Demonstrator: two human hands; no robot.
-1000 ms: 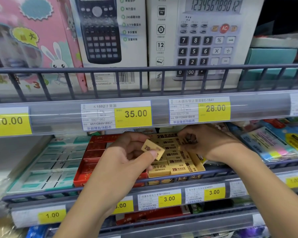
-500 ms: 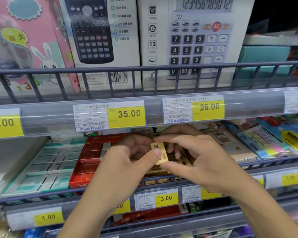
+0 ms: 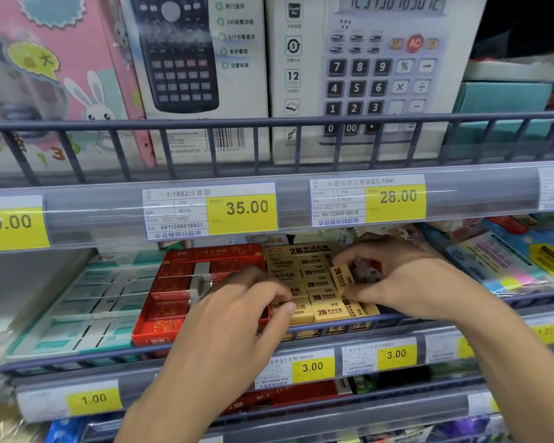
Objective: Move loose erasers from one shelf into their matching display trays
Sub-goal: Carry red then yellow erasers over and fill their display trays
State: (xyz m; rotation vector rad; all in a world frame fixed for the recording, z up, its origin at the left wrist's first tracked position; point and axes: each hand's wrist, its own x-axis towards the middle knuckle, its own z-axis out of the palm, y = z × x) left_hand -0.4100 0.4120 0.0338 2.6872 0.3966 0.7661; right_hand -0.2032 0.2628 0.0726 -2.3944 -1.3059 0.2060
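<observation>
You've got 3 display trays side by side on the lower shelf: a teal/white tray (image 3: 77, 302) on the left, a red tray (image 3: 186, 282) in the middle, a yellow tray (image 3: 304, 251) of "2B" erasers on the right. I count approx 10 yellow erasers showing in it; some are hidden by your hands.

Your right hand (image 3: 406, 282) pinches one yellow 2B eraser (image 3: 341, 276) between thumb and fingertips, tilted on edge at the tray's right side. Your left hand (image 3: 237, 318) has its fingers curled, tips touching the near-left erasers; can't tell if it grips any.

Vs 0.5 s ago: the eraser has left your left hand and sits in your right only, and your hands have come apart.

Labels: 2 calculator boxes up top, tags "35.00" (image 3: 242, 207) and "28.00" (image 3: 397, 196), the latter reading "EC-1841". Lower tags: "3.00" twice, "1.00" on the left.
</observation>
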